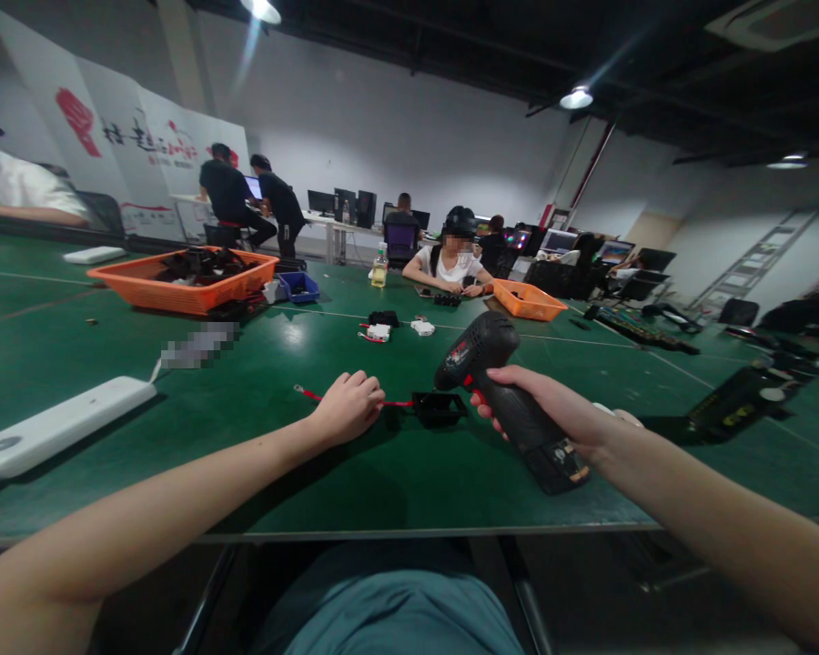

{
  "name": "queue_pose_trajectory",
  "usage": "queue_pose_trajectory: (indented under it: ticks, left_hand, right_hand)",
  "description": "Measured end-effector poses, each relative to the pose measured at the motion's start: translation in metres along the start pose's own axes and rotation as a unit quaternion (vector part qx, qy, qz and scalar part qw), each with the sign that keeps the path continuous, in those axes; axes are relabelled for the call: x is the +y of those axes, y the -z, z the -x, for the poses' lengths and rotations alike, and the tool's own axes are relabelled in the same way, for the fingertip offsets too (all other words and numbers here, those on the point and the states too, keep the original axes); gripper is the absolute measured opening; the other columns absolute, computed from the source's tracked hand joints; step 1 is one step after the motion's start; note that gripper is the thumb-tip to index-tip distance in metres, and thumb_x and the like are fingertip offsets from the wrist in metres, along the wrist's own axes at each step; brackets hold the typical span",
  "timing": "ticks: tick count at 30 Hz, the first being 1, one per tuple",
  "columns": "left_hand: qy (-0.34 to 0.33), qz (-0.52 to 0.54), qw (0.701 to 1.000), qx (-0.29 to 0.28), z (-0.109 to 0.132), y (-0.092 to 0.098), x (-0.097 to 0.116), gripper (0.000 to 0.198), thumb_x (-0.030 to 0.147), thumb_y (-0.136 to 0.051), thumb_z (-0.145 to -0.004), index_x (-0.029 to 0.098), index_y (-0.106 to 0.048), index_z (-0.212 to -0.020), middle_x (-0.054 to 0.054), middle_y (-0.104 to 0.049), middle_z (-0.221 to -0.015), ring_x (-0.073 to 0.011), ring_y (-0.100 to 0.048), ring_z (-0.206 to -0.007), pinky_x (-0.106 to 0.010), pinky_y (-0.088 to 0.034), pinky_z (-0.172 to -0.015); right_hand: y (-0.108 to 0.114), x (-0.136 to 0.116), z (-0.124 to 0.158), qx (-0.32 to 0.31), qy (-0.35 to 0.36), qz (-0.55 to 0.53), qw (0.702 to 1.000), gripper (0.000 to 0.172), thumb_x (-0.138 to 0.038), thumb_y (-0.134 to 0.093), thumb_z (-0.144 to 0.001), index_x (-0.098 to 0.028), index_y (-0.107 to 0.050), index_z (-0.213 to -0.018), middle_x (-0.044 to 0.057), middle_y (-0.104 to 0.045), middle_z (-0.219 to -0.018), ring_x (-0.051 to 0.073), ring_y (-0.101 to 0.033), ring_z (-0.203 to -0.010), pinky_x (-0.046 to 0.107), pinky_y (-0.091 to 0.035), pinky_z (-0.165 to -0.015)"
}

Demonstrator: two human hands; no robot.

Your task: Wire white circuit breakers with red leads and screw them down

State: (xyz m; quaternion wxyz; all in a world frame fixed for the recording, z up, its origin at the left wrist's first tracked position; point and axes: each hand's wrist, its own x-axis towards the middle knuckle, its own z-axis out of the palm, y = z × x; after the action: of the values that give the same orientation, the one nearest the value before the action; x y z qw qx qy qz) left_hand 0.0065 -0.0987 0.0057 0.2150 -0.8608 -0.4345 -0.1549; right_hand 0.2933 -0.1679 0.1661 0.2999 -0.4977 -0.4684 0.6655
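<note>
Head view: drill (519,411) in closed right hand (561,400), cable (399,404) in curled left hand (350,406).

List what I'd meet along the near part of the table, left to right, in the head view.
Long white object, left hand, small black box, right hand gripping a black cordless drill, black object with yellow markings.

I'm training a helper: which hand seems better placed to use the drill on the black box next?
Likely the right hand: it grips the drill, its nose pointing toward the black box. The left hand is at the red wire.
</note>
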Motion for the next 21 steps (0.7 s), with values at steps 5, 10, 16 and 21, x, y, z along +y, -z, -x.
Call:
queue_pose_trajectory:
  ticks: [5,10,16,21]
  left_hand:
    - [0.003,0.001,1.0,-0.003,0.0003,-0.0003,-0.0001,0.016,0.027,-0.05,-0.094,0.02,-0.064,-0.088,-0.008,-0.061,-0.093,-0.0229,-0.051,-0.089,-0.037,-0.034,-0.071]
    - [0.009,0.005,1.0,-0.012,0.0001,0.0016,0.0006,0.019,0.028,-0.048,-0.095,0.02,-0.064,-0.089,-0.007,-0.061,-0.094,-0.0233,-0.051,-0.091,-0.037,-0.033,-0.072]
    - [0.01,0.014,1.0,-0.007,-0.0004,0.0019,0.0008,0.018,0.028,-0.048,-0.095,0.02,-0.064,-0.09,-0.007,-0.061,-0.094,-0.0233,-0.051,-0.09,-0.037,-0.033,-0.072]
    - [0.009,0.011,1.0,0.002,-0.0005,-0.0004,0.0004,0.016,0.026,-0.05,-0.094,0.02,-0.064,-0.088,-0.007,-0.061,-0.093,-0.0224,-0.05,-0.089,-0.037,-0.032,-0.071]
  right_hand:
    - [-0.0009,-0.0013,0.0012,0.012,-0.012,0.0,1.0,0.023,-0.033,-0.058,-0.095,-0.011,-0.063,-0.097,0.006,-0.071,-0.075,0.01,-0.063,-0.054,0.018,-0.054,-0.05]
    - [-0.0001,-0.001,0.0028,0.005,-0.013,0.009,1.0,0.024,-0.035,-0.058,-0.095,-0.011,-0.062,-0.1,0.006,-0.071,-0.076,0.011,-0.063,-0.056,0.02,-0.054,-0.051]
    - [0.0015,-0.0002,0.0039,-0.006,-0.02,0.012,1.0,0.024,-0.034,-0.058,-0.095,-0.011,-0.063,-0.097,0.007,-0.07,-0.078,0.011,-0.063,-0.057,0.019,-0.053,-0.051]
    - [0.0037,-0.0006,0.0065,-0.001,0.006,0.03,1.0,0.026,-0.037,-0.058,-0.094,-0.012,-0.064,-0.099,0.008,-0.071,-0.082,0.012,-0.063,-0.059,0.021,-0.054,-0.053]
